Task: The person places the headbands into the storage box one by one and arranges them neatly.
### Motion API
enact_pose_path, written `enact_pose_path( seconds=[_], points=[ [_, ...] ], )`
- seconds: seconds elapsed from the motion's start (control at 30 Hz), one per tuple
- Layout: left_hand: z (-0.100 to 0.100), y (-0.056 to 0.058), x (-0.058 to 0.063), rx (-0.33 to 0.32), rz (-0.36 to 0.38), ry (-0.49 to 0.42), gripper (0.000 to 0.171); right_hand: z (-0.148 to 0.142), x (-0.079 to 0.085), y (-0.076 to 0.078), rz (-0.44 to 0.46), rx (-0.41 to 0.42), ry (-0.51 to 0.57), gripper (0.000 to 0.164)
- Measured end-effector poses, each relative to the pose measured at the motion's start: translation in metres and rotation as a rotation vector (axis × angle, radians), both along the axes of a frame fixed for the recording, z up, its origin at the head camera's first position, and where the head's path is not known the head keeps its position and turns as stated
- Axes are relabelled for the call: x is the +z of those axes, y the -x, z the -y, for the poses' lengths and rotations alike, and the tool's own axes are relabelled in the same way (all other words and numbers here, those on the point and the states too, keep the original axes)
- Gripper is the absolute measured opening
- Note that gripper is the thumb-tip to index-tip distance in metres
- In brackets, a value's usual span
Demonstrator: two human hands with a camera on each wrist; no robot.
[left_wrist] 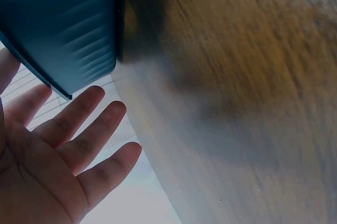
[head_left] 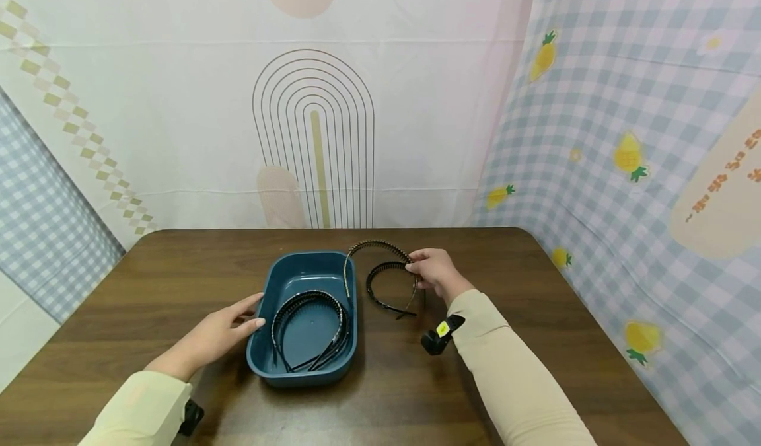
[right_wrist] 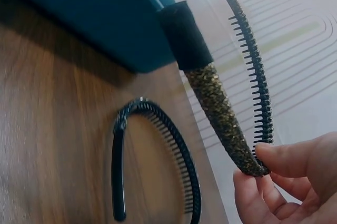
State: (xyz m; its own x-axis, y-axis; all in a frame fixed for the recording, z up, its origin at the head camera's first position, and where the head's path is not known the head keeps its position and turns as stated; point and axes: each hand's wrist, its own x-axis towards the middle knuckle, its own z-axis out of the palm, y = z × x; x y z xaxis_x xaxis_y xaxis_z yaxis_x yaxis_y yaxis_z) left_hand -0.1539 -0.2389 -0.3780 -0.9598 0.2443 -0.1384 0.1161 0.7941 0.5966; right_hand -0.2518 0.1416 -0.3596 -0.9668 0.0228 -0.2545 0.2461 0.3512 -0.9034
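A dark blue tray point(head_left: 303, 372) sits mid-table with two or three black toothed headbands point(head_left: 309, 298) lying in it. My left hand point(head_left: 239, 317) is open, its straight fingers point(left_wrist: 79, 116) against the tray's left wall point(left_wrist: 68, 29). My right hand point(head_left: 416, 265) pinches one end of a gold glitter headband point(head_left: 374, 243) between thumb and fingertips point(right_wrist: 253, 168). That glitter headband point(right_wrist: 221, 108) is lifted above the table, and its other leg hangs by the tray's right rim point(right_wrist: 89, 8). Under it on the wood lies a black toothed headband point(head_left: 380, 297), also seen as a black arc point(right_wrist: 119, 166).
The brown wooden table point(head_left: 535, 287) has bare wood around the tray on all sides. Patterned cloth backdrops stand behind the table and along the right edge point(head_left: 624, 168). A small black wrist camera point(head_left: 438, 337) is strapped to my right sleeve.
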Motion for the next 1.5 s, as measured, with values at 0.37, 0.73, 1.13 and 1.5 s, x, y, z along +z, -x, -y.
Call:
enact_pose_path(
  seconds=[0.37,0.73,1.13,1.5],
  points=[
    [0.000,0.000,0.000,0.001,0.000,-0.003,0.070,0.025,0.004,-0.005,-0.008,0.026,0.016,0.034],
    [0.001,0.000,-0.002,0.004,0.008,-0.006,0.071,0.050,0.003,-0.007,-0.021,0.056,0.011,0.031],
    [0.001,0.000,-0.002,0.003,-0.008,0.001,0.071,0.068,0.010,-0.014,-0.034,0.087,-0.015,0.027],
    [0.000,-0.001,0.000,-0.006,-0.013,0.001,0.071,0.081,0.009,-0.019,-0.050,0.102,-0.029,0.028]
  ],
)
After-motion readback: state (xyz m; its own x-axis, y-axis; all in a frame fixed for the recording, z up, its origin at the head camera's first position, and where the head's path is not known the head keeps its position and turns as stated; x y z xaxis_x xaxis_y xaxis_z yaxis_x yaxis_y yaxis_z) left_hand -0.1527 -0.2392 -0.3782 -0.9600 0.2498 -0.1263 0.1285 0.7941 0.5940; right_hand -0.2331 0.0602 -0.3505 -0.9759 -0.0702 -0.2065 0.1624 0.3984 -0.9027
